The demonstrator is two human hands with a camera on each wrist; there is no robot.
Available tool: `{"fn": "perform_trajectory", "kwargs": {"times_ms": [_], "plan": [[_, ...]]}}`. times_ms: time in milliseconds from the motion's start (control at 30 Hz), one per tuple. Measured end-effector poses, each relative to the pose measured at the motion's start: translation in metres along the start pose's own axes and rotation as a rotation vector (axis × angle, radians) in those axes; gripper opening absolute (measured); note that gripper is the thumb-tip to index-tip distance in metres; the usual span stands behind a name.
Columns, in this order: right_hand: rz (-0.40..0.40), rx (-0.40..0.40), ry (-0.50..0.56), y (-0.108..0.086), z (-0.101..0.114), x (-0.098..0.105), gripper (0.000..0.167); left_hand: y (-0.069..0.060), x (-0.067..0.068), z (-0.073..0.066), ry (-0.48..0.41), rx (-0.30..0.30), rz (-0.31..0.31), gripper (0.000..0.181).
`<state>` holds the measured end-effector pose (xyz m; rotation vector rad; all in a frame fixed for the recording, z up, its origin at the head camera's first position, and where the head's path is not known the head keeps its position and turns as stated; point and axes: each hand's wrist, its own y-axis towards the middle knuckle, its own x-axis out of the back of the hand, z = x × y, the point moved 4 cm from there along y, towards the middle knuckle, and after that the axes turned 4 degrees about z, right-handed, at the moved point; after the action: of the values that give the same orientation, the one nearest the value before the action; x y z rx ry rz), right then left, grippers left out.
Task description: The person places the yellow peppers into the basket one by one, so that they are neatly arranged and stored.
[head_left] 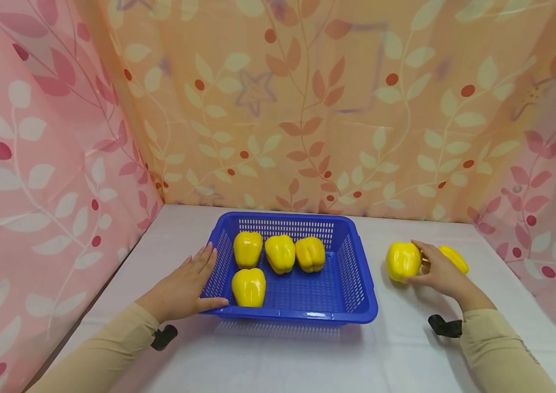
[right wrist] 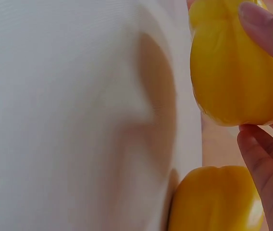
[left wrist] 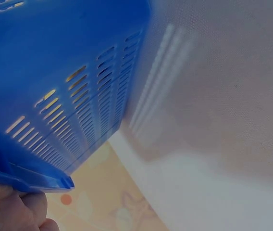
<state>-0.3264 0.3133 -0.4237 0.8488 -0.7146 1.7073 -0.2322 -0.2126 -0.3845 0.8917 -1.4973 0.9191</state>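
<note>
A yellow bell pepper (head_left: 402,262) is gripped between the thumb and fingers of my right hand (head_left: 440,275), to the right of the basket. The right wrist view shows this pepper (right wrist: 240,72) raised above the white cloth. Another yellow pepper (head_left: 453,258) lies on the cloth behind the right hand, partly hidden by it. My left hand (head_left: 184,288) rests on the left rim of a blue plastic basket (head_left: 302,315), fingers straight and thumb on the front edge. Several yellow peppers sit inside, three along the back, with one pepper (head_left: 249,287) at the front left.
White cloth (head_left: 395,349) covers the table. An orange patterned curtain (head_left: 307,109) hangs behind it, with pink patterned cloth (head_left: 27,164) on both sides. Slotted basket walls (left wrist: 79,110) fill much of the left wrist view.
</note>
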Motion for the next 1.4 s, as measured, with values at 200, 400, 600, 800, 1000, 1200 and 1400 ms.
{"fn": "perform_trajectory", "kwargs": {"times_ms": [200, 400, 600, 800, 1000, 1200, 1400], "plan": [[-0.028, 0.039, -0.03, 0.002, 0.006, 0.012, 0.106, 0.0, 0.0, 0.0, -0.001, 0.001, -0.002, 0.104], [-0.052, 0.095, -0.059, 0.0, 0.018, 0.024, 0.105, 0.0, 0.0, 0.0, 0.005, -0.001, -0.006, 0.105], [-0.068, 0.152, -0.084, 0.001, 0.036, 0.033, 0.105, 0.0, 0.001, 0.0, 0.015, -0.004, -0.015, 0.107], [-0.079, 0.197, -0.062, 0.006, 0.052, 0.04, 0.101, 0.0, 0.002, -0.001, 0.01, -0.004, -0.008, 0.104], [-0.086, 0.239, -0.039, 0.01, 0.071, 0.044, 0.096, -0.001, 0.003, -0.002, 0.006, 0.002, 0.007, 0.103], [-0.061, 0.299, -0.018, 0.015, 0.092, 0.045, 0.096, -0.001, 0.003, -0.002, 0.014, 0.001, 0.006, 0.108], [-0.057, 0.354, -0.011, 0.02, 0.111, 0.043, 0.093, -0.001, 0.002, -0.002, 0.021, 0.003, 0.004, 0.109]]}}
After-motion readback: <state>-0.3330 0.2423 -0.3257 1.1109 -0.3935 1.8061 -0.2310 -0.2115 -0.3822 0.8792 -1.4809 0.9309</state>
